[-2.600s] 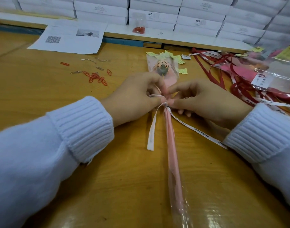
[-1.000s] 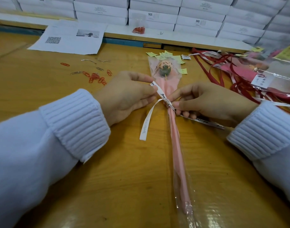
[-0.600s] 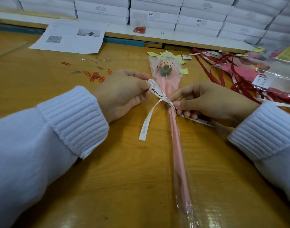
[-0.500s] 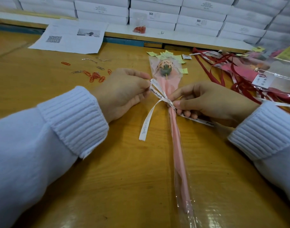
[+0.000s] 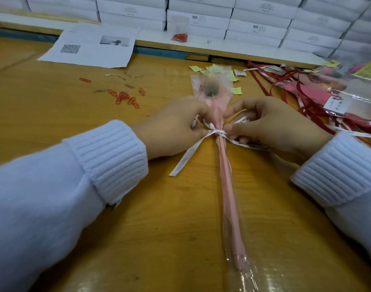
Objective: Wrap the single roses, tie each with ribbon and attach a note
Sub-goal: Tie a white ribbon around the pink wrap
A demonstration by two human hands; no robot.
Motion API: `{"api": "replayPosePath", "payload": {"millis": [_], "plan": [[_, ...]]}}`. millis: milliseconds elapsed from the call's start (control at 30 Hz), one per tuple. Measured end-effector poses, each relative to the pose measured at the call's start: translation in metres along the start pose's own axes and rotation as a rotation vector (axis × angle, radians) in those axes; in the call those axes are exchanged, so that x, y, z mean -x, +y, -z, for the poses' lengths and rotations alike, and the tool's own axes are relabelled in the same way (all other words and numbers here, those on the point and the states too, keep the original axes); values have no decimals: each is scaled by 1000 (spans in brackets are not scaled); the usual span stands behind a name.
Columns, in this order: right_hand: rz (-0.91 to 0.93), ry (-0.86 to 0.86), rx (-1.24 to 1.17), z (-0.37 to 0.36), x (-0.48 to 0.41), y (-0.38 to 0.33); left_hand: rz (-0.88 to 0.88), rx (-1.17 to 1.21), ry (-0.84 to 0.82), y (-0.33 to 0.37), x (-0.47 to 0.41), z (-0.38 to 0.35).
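The pink-paper-and-cellophane-wrapped single rose (image 5: 225, 175) is lying on the yellow wooden table (image 5: 159, 228). At its neck, the left hand (image 5: 172, 131) and right hand (image 5: 270, 127) are each pinching the white printed ribbon (image 5: 186, 158) knotted around it. Orange wire paper clips (image 5: 125, 100) are lying beyond.

Our forearms reach in from the lower corners, the left sleeve (image 5: 108, 161) and right sleeve (image 5: 336, 165) both white with ribbed cuffs, and converge at mid-frame. Our left hand (image 5: 172, 127) is curled, knuckles up, thumb and fingertips pinching the white ribbon (image 5: 217, 131) on one side of its knot. Our right hand (image 5: 273, 127) mirrors it, thumb and forefinger pinching a loop on the other side, the other fingers tucked under.
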State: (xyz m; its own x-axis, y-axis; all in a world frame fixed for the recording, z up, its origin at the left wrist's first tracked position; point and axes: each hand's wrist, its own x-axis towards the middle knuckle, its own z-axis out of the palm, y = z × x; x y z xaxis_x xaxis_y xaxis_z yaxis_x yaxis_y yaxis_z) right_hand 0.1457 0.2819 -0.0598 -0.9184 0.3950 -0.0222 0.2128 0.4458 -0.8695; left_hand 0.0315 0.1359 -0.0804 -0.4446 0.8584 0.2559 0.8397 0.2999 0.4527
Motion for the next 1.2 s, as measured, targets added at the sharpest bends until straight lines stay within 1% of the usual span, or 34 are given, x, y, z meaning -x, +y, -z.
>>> {"api": "replayPosePath", "payload": {"millis": [167, 233, 400, 600, 767, 900, 1067, 1200], "plan": [[-57, 20, -198, -1, -3, 3, -17, -6, 22, 1, 1, 2], [-64, 26, -227, -2, -4, 4, -32, -25, 27, 1, 2, 1], [-47, 36, -266, -5, -4, 5, -119, -178, 26, 1, 0, -2], [-46, 60, -163, -4, -2, 1, -114, -277, 18, 3, 2, -3], [-71, 95, -42, -2, -2, -2, -104, -267, -80, 6, 1, -1], [-126, 104, 4, 1, -5, -2, -93, -258, -110, 5, 1, 0], [-121, 76, -27, 5, -4, 1, -10, -219, -47, 0, 0, -4], [-136, 47, -27, 7, -4, 3, 37, -135, 20, -3, 1, -6]]}}
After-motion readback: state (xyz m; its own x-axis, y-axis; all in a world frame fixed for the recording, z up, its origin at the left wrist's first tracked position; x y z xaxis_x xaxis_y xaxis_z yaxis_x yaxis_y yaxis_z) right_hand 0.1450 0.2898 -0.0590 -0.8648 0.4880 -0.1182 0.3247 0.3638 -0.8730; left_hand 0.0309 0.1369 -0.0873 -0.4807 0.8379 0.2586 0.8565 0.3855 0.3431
